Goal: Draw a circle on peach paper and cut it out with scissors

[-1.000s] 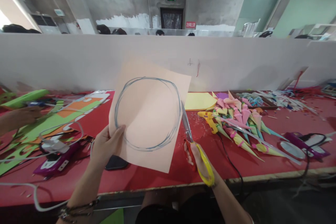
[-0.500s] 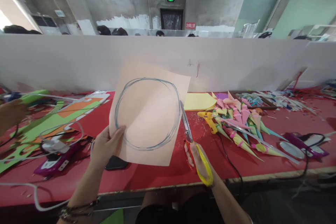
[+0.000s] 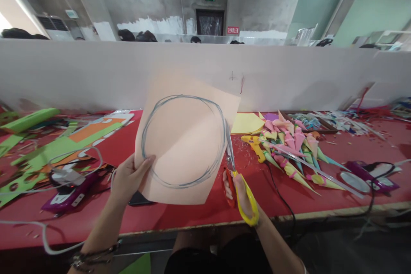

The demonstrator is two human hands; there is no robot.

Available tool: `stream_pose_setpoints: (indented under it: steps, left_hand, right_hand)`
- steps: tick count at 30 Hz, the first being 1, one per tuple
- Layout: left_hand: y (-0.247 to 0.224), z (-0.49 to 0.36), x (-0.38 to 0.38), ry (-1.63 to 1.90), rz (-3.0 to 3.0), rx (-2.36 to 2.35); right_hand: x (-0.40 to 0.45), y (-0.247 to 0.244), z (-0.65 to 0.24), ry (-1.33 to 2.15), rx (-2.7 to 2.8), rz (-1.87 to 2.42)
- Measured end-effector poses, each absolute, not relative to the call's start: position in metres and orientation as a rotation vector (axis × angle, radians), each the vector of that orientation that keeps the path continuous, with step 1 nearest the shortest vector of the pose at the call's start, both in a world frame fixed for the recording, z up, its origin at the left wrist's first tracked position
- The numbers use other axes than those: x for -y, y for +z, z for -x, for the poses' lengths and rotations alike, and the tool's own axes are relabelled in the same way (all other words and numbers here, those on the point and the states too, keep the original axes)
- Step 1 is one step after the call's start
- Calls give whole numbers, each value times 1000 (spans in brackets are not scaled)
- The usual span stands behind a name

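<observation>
A pale peach sheet of paper [image 3: 184,141] with a roughly drawn blue-grey circle is held up above the red table. My left hand [image 3: 131,177] pinches its lower left edge, thumb on the front. My right hand [image 3: 239,192] grips scissors [image 3: 248,207] with one yellow and one red handle loop. The blades point up along the sheet's right edge, beside the circle's line; their tips lie close to the paper. Part of a dark flat object [image 3: 138,199] shows under the sheet near my left hand.
Green and orange sheets [image 3: 80,137], cables and a purple power strip [image 3: 66,197] lie left. To the right are a yellow glue gun [image 3: 255,147], yellow paper [image 3: 245,123], coloured paper cones [image 3: 293,137] and another purple strip [image 3: 379,182]. A white partition [image 3: 96,72] stands behind.
The sheet's right side has swung slightly right, and the scissor blades have shifted right with it. Another person's hand and arm at the far left have left the view; the green object there lies down.
</observation>
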State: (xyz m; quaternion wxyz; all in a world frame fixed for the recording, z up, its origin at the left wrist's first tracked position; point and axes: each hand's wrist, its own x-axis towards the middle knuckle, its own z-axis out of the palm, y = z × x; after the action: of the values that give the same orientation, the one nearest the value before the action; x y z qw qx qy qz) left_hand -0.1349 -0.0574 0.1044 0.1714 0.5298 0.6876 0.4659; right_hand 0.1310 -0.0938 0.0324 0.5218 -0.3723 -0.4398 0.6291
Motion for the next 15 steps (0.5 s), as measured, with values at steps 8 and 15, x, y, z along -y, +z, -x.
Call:
stream_pose_setpoints:
  steps: [8, 15]
  left_hand:
    - [110, 125, 62, 1367, -1460, -1874]
    - [106, 129, 63, 1367, -1500, -1892]
  right_hand:
    - [97, 40, -130, 1464, 1046, 925]
    - [98, 44, -127, 1465, 1008, 952]
